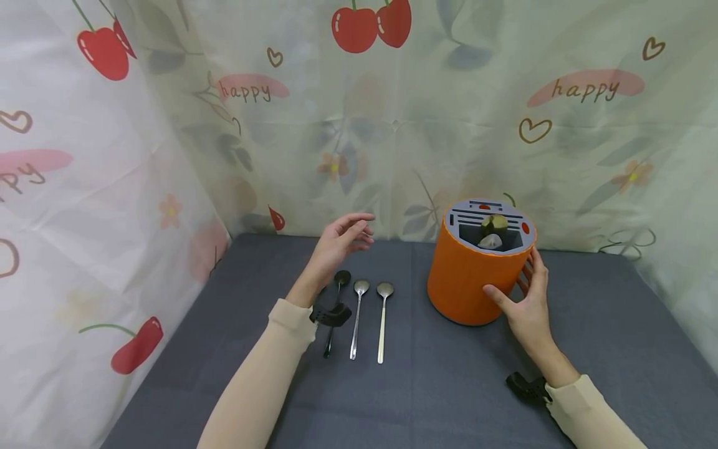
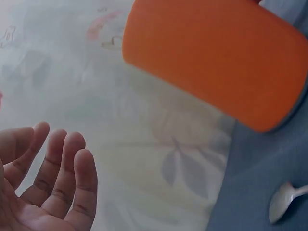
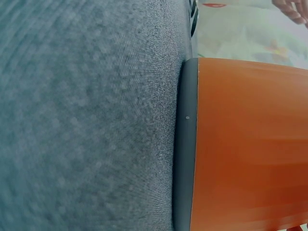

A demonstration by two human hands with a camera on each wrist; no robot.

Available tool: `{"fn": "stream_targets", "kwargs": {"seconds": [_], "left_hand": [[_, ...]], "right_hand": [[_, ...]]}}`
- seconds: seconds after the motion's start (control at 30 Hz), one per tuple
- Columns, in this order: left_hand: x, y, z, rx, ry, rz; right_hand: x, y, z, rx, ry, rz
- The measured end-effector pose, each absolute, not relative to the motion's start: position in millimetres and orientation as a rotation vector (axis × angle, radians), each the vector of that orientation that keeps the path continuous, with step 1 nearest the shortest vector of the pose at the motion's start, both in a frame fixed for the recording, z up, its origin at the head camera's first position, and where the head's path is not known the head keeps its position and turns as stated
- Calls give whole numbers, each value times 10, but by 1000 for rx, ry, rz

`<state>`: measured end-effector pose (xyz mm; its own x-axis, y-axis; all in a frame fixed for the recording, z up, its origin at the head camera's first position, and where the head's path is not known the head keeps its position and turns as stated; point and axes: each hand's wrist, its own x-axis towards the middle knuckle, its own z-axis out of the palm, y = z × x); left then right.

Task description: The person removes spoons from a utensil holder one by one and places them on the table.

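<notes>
An orange cylindrical utensil holder (image 1: 462, 274) with a grey slotted top stands upright on the table, toward the right. Its open compartment holds a greenish piece and a whitish piece, whose kinds I cannot tell. My right hand (image 1: 527, 312) grips its right side, thumb in front and the other fingers partly hidden behind. My left hand (image 1: 339, 240) hovers left of the holder with loosely bent fingers, holding nothing. Below it lie a black spoon (image 1: 343, 278), partly covered by the wrist camera, and two silver spoons, the middle one (image 1: 361, 288) and the right one (image 1: 385, 290).
A dark grey cloth (image 1: 449, 386) covers the table. Patterned curtains (image 1: 392, 143) with cherries and hearts hang behind and at the left. A thin dark cord (image 1: 628, 242) shows at the back right edge.
</notes>
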<state>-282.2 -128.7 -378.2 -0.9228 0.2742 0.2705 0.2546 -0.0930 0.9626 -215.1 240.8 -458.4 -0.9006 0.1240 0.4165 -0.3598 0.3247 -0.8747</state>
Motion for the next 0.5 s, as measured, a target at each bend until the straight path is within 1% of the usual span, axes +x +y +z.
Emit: {"fn": "stream_targets", "kwargs": {"seconds": [0.17, 0.5], "left_hand": [[-2761, -1097, -3688, 752, 2134, 2160], [-2653, -778, -3514, 924, 2203, 2030]], "right_hand": [[-2157, 2405, -4591, 210, -2183, 1597], [-2138, 2402, -4590, 222, -2175, 1584]]}}
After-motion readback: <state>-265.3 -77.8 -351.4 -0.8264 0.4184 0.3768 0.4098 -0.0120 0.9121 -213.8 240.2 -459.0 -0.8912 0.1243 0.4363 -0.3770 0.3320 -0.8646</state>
